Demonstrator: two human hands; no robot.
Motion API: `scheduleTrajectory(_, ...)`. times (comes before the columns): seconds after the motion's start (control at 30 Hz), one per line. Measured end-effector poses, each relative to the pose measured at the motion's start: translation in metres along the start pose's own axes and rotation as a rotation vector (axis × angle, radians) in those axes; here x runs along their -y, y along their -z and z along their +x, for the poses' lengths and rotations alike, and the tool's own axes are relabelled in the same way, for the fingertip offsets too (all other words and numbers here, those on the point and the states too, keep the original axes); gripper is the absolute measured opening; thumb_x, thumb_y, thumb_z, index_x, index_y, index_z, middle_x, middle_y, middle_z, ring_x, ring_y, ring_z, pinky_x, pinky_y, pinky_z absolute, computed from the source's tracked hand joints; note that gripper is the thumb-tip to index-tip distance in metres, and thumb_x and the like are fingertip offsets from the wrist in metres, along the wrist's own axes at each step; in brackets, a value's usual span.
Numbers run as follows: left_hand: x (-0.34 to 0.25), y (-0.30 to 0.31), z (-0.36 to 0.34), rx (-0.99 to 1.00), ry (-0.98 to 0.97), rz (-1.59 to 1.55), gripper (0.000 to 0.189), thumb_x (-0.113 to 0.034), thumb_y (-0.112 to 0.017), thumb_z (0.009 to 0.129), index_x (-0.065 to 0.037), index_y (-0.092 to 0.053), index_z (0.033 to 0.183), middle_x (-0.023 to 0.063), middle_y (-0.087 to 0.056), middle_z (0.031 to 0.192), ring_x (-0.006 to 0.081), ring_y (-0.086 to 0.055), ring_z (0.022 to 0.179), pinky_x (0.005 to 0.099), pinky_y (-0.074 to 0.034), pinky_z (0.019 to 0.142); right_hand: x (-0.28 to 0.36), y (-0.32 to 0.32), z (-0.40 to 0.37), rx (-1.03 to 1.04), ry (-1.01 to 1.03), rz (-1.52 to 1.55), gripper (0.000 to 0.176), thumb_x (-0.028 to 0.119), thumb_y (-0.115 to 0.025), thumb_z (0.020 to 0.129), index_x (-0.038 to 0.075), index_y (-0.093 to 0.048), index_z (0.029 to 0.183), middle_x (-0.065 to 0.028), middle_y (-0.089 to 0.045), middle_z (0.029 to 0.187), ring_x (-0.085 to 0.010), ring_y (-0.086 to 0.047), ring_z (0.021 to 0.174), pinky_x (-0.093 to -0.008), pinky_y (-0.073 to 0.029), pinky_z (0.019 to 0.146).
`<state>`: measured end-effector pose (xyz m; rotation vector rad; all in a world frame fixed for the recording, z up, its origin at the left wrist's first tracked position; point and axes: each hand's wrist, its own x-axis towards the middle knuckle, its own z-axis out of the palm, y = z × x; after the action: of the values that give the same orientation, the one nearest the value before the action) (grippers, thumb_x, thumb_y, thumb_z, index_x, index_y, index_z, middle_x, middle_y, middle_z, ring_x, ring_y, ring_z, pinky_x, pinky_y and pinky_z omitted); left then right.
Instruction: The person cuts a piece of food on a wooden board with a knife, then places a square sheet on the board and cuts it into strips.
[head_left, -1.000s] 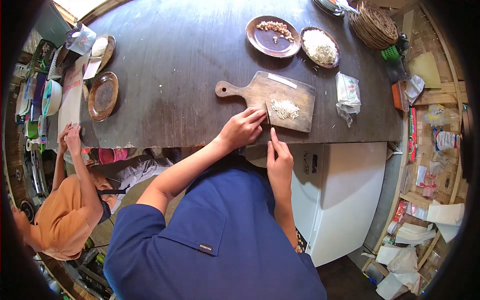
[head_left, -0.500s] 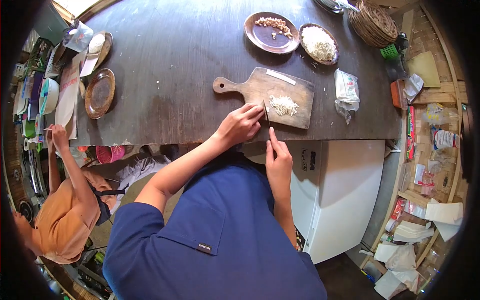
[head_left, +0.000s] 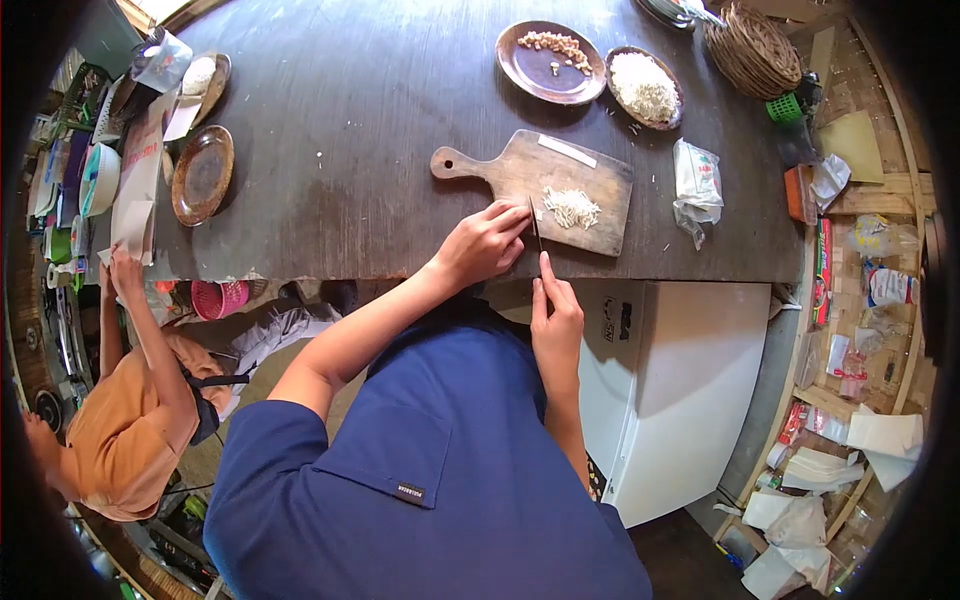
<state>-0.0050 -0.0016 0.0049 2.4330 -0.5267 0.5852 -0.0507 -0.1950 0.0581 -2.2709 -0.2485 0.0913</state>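
A wooden cutting board (head_left: 505,168) with a handle lies near the front edge of the dark table (head_left: 360,100). A small heap of pale sliced shreds (head_left: 571,207) sits on it, with a white strip (head_left: 567,150) farther back. My right hand (head_left: 556,315) grips a knife (head_left: 535,225) whose blade points onto the board. My left hand (head_left: 485,247) rests with curled fingers at the board's near edge, right beside the blade; what is under its fingertips is hidden.
Two brown plates stand behind the board, one with chopped bits (head_left: 551,60), one with white shreds (head_left: 645,88). A plastic bag (head_left: 696,185) lies to the right, a woven basket (head_left: 752,45) at the back. An empty plate (head_left: 203,173) sits left. A person in orange (head_left: 120,420) works at the left.
My hands and knife have stayed in nearly the same place on the board. The person in orange has moved their hands along the table's left edge.
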Motion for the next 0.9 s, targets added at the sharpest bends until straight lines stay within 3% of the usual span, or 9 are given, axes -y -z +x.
scheduleTrajectory(0.23,0.0,-0.001,0.0,-0.001,0.016,-0.035,0.036,-0.009,-0.073,0.084,0.005,-0.074,0.118,0.0115,-0.07,0.125,0.0291,-0.066,0.117,0.0378,-0.058,0.101,-0.001,-0.007,0.021,-0.027,0.069,0.042,0.044,0.01,-0.064,0.107,0.015,-0.063,0.151,-0.0159,-0.063,0.092,-0.0256,-0.061,0.077,-0.0371,-0.053,0.079)
scheduleTrajectory(0.3,0.002,-0.002,0.0,-0.003,0.009,-0.017,0.036,-0.009,-0.073,0.084,0.005,-0.074,0.117,0.0115,-0.07,0.124,0.0291,-0.066,0.116,0.0376,-0.058,0.101,0.004,-0.001,0.02,-0.009,0.026,0.009,0.043,0.013,-0.064,0.107,0.017,-0.064,0.15,-0.0163,-0.07,0.103,-0.0336,-0.07,0.087,-0.0433,-0.055,0.083)
scheduleTrajectory(0.57,0.002,-0.002,-0.003,-0.006,0.03,-0.023,0.036,-0.01,-0.073,0.085,0.005,-0.074,0.118,0.0116,-0.07,0.13,0.0286,-0.066,0.118,0.0366,-0.058,0.101,-0.003,0.003,0.003,0.072,-0.032,-0.037,0.044,0.013,-0.065,0.107,0.017,-0.063,0.151,-0.0158,-0.069,0.1,-0.031,-0.069,0.083,-0.0414,-0.055,0.082)
scheduleTrajectory(0.63,0.002,-0.003,-0.003,0.002,0.035,-0.02,0.036,-0.011,-0.073,0.086,0.005,-0.074,0.118,0.0118,-0.07,0.13,0.0285,-0.066,0.119,0.0366,-0.058,0.101,-0.006,0.0,0.011,0.023,0.062,0.026,0.045,0.011,-0.064,0.107,0.016,-0.062,0.152,-0.0151,-0.062,0.091,-0.0223,-0.058,0.076,-0.0347,-0.052,0.079)
scheduleTrajectory(0.9,0.003,-0.006,-0.005,0.007,0.043,-0.01,0.033,-0.011,-0.073,0.087,0.005,-0.075,0.116,0.0129,-0.069,0.13,0.0281,-0.065,0.122,0.0362,-0.057,0.104,-0.002,0.003,0.012,0.034,0.041,0.061,0.045,0.012,-0.065,0.108,0.015,-0.061,0.153,-0.0121,-0.058,0.087,-0.0185,-0.052,0.075,-0.0334,-0.05,0.077)
